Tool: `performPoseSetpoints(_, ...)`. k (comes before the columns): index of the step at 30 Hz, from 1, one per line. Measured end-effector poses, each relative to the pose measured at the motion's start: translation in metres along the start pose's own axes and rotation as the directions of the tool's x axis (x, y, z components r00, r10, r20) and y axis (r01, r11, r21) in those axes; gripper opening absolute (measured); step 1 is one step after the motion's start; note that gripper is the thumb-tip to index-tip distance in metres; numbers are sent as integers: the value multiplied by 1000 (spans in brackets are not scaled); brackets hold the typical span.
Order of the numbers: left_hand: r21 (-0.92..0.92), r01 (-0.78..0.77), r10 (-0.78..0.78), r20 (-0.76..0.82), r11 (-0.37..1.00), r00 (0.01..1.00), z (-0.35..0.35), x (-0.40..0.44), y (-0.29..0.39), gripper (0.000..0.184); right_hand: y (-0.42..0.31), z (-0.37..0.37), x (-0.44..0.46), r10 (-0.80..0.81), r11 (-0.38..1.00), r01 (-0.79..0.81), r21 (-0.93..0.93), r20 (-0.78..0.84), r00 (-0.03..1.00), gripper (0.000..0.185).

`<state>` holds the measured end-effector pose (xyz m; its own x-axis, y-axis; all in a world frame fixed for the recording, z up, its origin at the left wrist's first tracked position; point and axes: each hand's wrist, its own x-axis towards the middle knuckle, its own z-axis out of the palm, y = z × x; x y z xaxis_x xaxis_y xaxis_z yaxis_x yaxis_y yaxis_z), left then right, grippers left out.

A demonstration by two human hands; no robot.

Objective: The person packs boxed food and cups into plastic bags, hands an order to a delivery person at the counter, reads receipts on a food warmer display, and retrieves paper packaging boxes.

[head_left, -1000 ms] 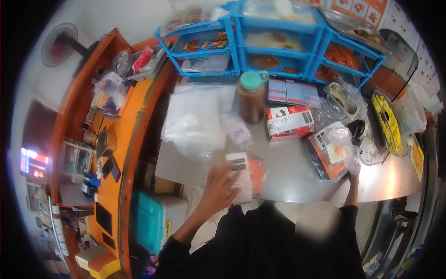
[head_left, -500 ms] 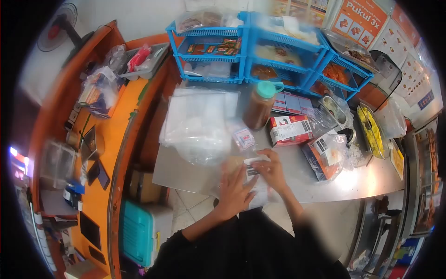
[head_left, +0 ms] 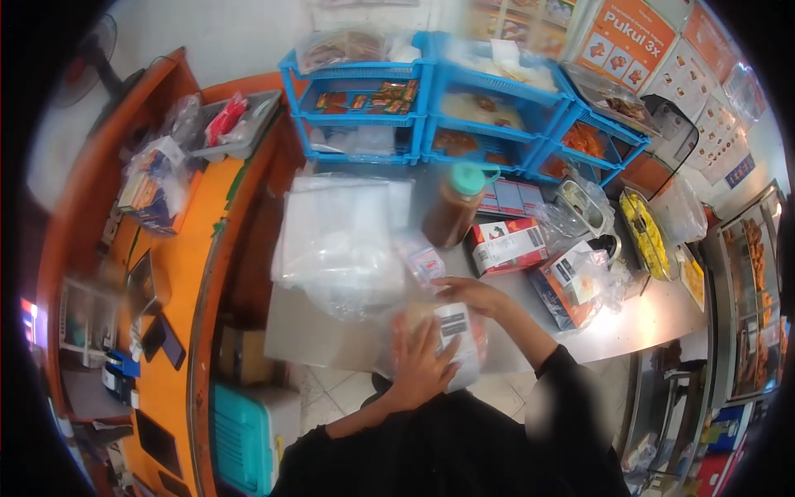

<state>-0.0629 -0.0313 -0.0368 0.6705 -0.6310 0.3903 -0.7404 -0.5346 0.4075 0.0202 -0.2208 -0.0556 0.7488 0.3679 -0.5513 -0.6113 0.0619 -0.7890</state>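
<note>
Left hand (head_left: pixel 424 364): one; grip opened out, fingers spread over the left side of the slip, pressing rather than pinching, it seems.
Printed slip (head_left: pixel 455 323): one, lying on the bagged packet; long axis roughly 12 to 6 o'clock, to the left grip's 1 o'clock.
Bagged packet (head_left: pixel 479 335): one, at the table's near edge, under the left hand, which is the nearer.
Right hand (head_left: pixel 476 295): one; grip half closed at the packet's 12 o'clock end; any pinch, cannot tell.
Small clear packet (head_left: pixel 425 262): one, at 11 o'clock, just beyond the right fingertips.
Clear bags (head_left: pixel 339 236): one pile, 10 o'clock; layers uncountable.
Bottle (head_left: pixel 453 207): one, 12 o'clock, green lid.
Labelled boxes (head_left: pixel 507 246): two, 1 and 2 o'clock.
Yellow-filled tray (head_left: pixel 645 236): one, 2 o'clock.
Table (head_left: pixel 319 327): one, metal.
</note>
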Motion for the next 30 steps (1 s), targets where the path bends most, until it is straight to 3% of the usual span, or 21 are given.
performPoseSetpoints(1, -12, -9, 9, 4, 1000, 1000, 0, 0, -1, 40, -1, -4, 0, -47, 986, 36, -163, -62, 997, 40)
performPoseSetpoints(2, -19, -4, 4, 0, 1000, 1000, 0, 1, -2, 39, 1, -8, -7, -48, 987, 34, -156, -88, 995, 40)
performPoseSetpoints(4, -8, -23, 23, -17, 1000, 1000, 1, 6, -6, 38, -8, -13, -40, -486, 716, 234, -657, -228, 844, 33)
performPoseSetpoints(5, 11, -32, 33, -33, 999, 999, 3, 6, -7, 38, -20, -15, -69, -695, 636, 467, -614, -194, 692, 30)
performPoseSetpoints(7, 75, -33, 40, -102, 997, 994, 21, -2, -12, 42, -23, -53, -140, -824, 560, 509, -654, -378, 422, 27)
performPoseSetpoints(8, 65, -49, 55, -95, 997, 994, 26, -2, -13, 42, -16, -87, -167, -884, 456, 369, -810, -460, 84, 19)
performPoseSetpoints(9, 95, -38, 49, -113, 995, 992, 28, -2, -14, 40, -26, -99, -196, -683, 634, 406, -658, -723, -104, 18)
performPoseSetpoints(10, 127, -26, 42, -130, 992, 991, 30, 1, -17, 37, -11, -147, -217, -485, 816, 186, -548, -823, -295, 28)
performPoseSetpoints(11, 126, -35, 49, -115, 991, 992, 30, 4, -22, 37, 20, -200, -227, -498, 838, 58, -542, -805, -324, 30)
performPoseSetpoints(12, 154, -51, 69, -116, 987, 991, 29, 5, -26, 36, 54, -250, -229, -516, 848, -72, -526, -785, -342, 33)
performPoseSetpoints(15, 282, -46, 73, -86, 958, 994, 18, 19, -13, 33, 104, -327, -215, -195, 977, -100, -190, -979, -50, 42)
performPoseSetpoints(16, 379, -34, 60, -57, 925, 997, 14, 21, -8, 32, 78, -307, -213, 34, 999, 15, 35, -996, 82, 42)
performPoseSetpoints(18, 394, -100, 152, -104, 914, 983, 19, -1, 1, 29, 94, -328, -202, -42, 991, 135, -7, -965, 259, 36)
performPoseSetpoints(19, 80, 62, -68, 69, 995, 995, 21, -25, 8, 29, 100, -323, -205, -33, 992, 126, 1, -963, 268, 36)
performPoseSetpoints(20, -201, 288, -225, 287, 936, 931, 24, -45, 16, 29, 102, -314, -211, -152, 956, 273, -103, -975, 163, 34)
performPoseSetpoints(21, -195, 303, -242, 282, 933, 928, 32, -58, 21, 29, 105, -307, -214, -258, 887, 406, -219, -965, 42, 32)
performPoseSetpoints(23, -185, 337, -357, -92, 923, 929, 52, -75, 25, 37, 133, -292, -212, -310, 913, 312, -264, -944, 108, 28)
performPoseSetpoints(24, -176, 345, -364, -89, 922, 927, 58, -76, 29, 37, 147, -285, -208, -345, 926, 216, -309, -925, 158, 26)
performPoseSetpoints(26, -302, 565, -639, -293, 768, 711, 72, -72, 39, 37, 199, -320, -189, -305, 918, 319, -235, -933, 189, 24)
performPoseSetpoints(28, -190, 612, -639, -296, 768, 710, 86, -80, 37, 32, 223, -344, -196, -269, 898, 413, -152, -932, 241, 22)
performPoseSetpoints(30, -315, 463, -555, -358, 829, 751, 91, -71, 36, 29, 225, -360, -202, -491, 869, 247, -429, -810, 321, 21)
